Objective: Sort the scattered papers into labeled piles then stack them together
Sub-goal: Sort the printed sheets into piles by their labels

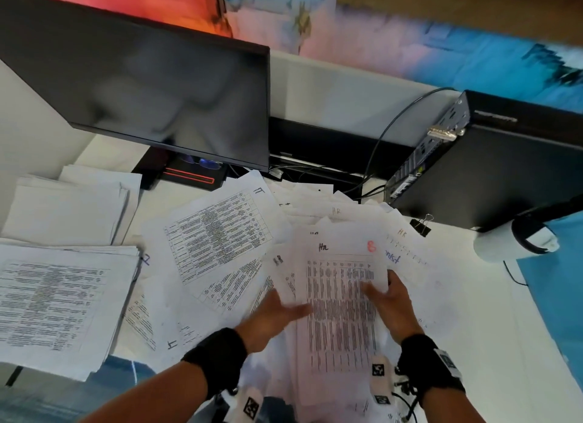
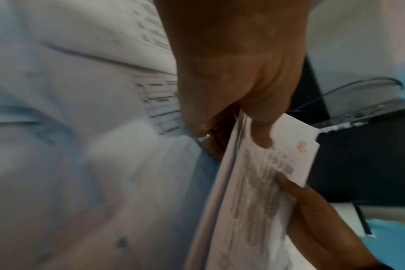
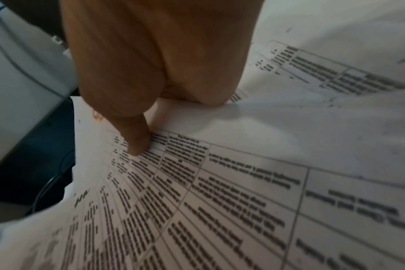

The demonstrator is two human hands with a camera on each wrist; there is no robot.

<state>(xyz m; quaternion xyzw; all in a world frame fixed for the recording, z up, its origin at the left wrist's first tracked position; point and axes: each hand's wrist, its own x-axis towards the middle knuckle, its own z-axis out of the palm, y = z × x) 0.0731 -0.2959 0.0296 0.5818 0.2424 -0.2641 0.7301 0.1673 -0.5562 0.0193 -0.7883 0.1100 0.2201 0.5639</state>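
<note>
Now your left hand (image 1: 273, 309) and right hand (image 1: 389, 302) are pinching the HR sheaf (image 1: 342, 312); its long axis is running six to twelve o'clock, heading at twelve.

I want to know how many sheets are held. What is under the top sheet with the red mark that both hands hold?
Under the top sheet, the left wrist view shows edges of more sheets, gripped together by left hand and right hand. Their number and print are covered.
</note>
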